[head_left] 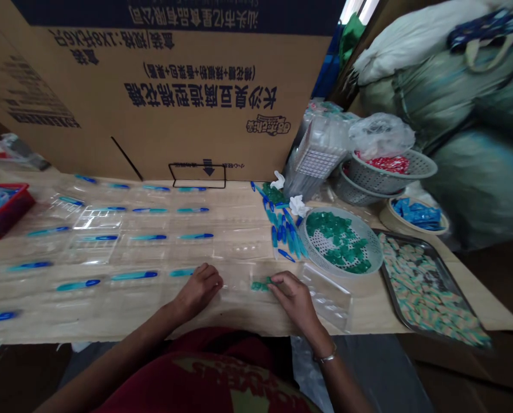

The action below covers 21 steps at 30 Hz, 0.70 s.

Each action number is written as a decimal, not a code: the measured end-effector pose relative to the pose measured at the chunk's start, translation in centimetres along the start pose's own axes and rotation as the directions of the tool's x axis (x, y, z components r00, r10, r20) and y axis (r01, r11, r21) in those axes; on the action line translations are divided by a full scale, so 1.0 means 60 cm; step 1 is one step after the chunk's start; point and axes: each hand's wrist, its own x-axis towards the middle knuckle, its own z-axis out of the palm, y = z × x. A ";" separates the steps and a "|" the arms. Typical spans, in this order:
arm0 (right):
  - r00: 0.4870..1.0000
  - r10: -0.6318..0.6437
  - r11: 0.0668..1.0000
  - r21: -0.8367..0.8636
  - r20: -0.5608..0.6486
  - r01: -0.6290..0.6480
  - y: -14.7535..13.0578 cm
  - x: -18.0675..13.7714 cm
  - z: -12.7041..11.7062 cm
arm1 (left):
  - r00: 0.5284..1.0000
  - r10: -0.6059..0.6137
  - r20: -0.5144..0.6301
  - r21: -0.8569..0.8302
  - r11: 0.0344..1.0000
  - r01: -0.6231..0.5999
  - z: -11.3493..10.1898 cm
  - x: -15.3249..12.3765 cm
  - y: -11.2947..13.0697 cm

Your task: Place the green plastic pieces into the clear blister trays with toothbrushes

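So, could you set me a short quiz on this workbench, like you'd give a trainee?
1. True or false: the right hand is touching the small green pieces.
2. Which wrist wears the metal bracelet? A) left B) right C) neither
3. What colour are the pieces in the round perforated basket?

Key: 1 true; 2 B; 3 green.
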 end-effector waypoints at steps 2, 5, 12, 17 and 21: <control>0.999 -0.039 0.999 -0.021 0.026 0.040 -0.008 0.003 0.007 | 1.000 0.018 -0.003 0.003 1.000 -0.018 -0.003 -0.004 -0.005; 0.995 -0.063 0.998 -0.016 0.076 0.064 -0.010 0.007 0.021 | 0.998 0.042 0.056 0.038 0.998 -0.044 0.003 -0.004 0.001; 1.000 -0.012 0.999 0.034 -0.003 0.012 0.024 -0.003 0.045 | 0.993 0.068 0.101 -0.070 0.996 -0.061 -0.002 0.027 0.035; 1.000 -0.014 1.000 0.013 -0.025 0.014 0.029 0.000 0.033 | 0.995 -0.088 -0.046 -0.172 0.982 0.079 -0.077 0.024 0.000; 0.978 -0.169 0.975 -0.124 0.126 0.185 0.010 0.003 0.016 | 0.974 -0.186 -0.132 -0.105 0.979 0.173 -0.097 0.002 -0.028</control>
